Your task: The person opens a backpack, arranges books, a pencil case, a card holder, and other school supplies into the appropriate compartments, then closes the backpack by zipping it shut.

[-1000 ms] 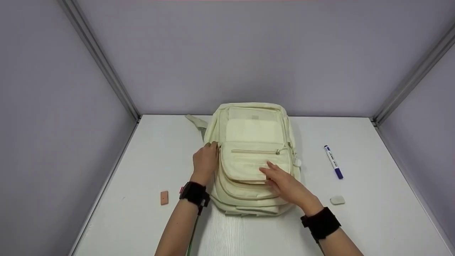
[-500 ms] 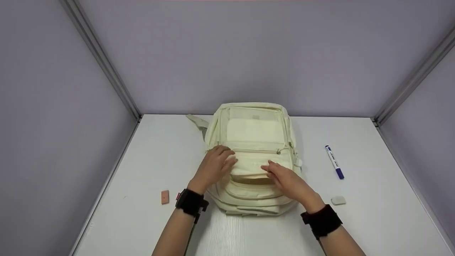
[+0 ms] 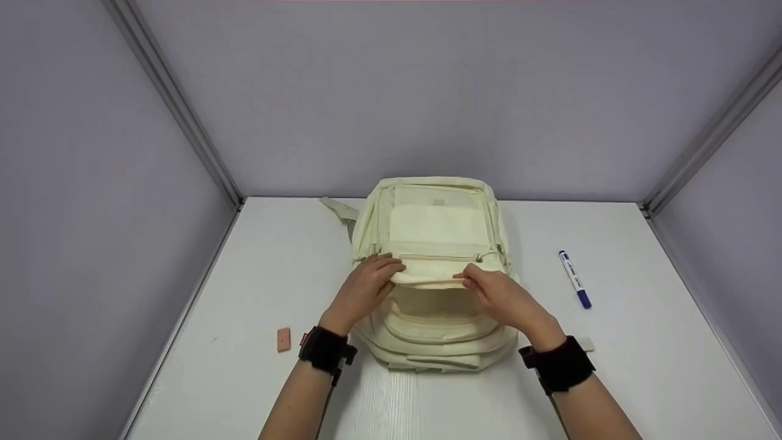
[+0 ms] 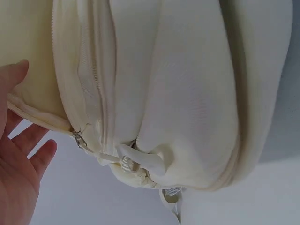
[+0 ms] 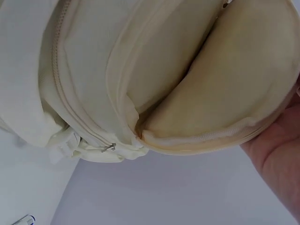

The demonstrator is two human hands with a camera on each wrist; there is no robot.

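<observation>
A cream backpack (image 3: 435, 226) lies flat on the white table (image 3: 256, 269), its top toward the far wall. Its front pocket flap (image 3: 431, 273) is lifted and folded back, showing the pocket's pale inside (image 3: 431, 302). My left hand (image 3: 369, 282) holds the flap's left end and my right hand (image 3: 496, 290) pinches its right end. In the left wrist view the left hand (image 4: 16, 154) has the flap's edge between thumb and fingers, beside a zipper pull (image 4: 78, 139). In the right wrist view the raised flap (image 5: 234, 93) rests against the right hand (image 5: 281, 154).
A blue-capped marker (image 3: 574, 279) lies to the right of the backpack. A white eraser (image 3: 589, 344) is half hidden behind my right wristband. An orange eraser (image 3: 283, 339) lies at the left. Grey walls close in the table on three sides.
My left hand moved from the backpack's left side onto the pocket flap. Both hands then lifted the flap up and away, opening the front pocket.
</observation>
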